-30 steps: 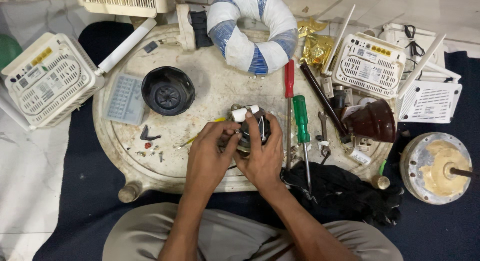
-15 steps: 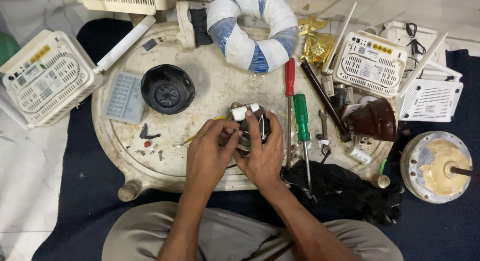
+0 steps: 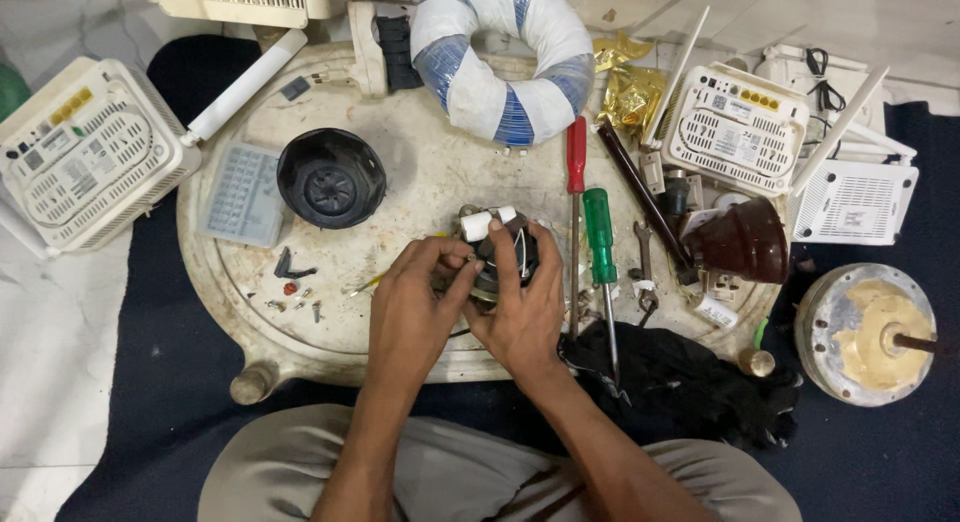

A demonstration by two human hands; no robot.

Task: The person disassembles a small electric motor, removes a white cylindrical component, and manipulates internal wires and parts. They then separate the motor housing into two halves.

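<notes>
Both my hands grip a small dark motor part [image 3: 497, 252] with white connectors and thin wires, held just above the round off-white table [image 3: 420, 172]. My left hand [image 3: 410, 307] holds its left side, thumb and fingers pinching near a brass-coloured piece. My right hand [image 3: 525, 307] cups its right side from below, fingers curled over the top. Most of the part is hidden by my fingers.
A black round cap [image 3: 330, 178] and a clear compartment box [image 3: 243, 194] lie to the left. Red [image 3: 576, 162] and green [image 3: 600, 237] screwdrivers lie right of my hands. A blue-white wound ring [image 3: 500, 57], white routers [image 3: 85, 157] [image 3: 740, 127], a brown cup [image 3: 745, 244] and a metal housing [image 3: 870, 332] stand around.
My hands stay on the motor part; the fingers shift only slightly. Nothing else has moved.
</notes>
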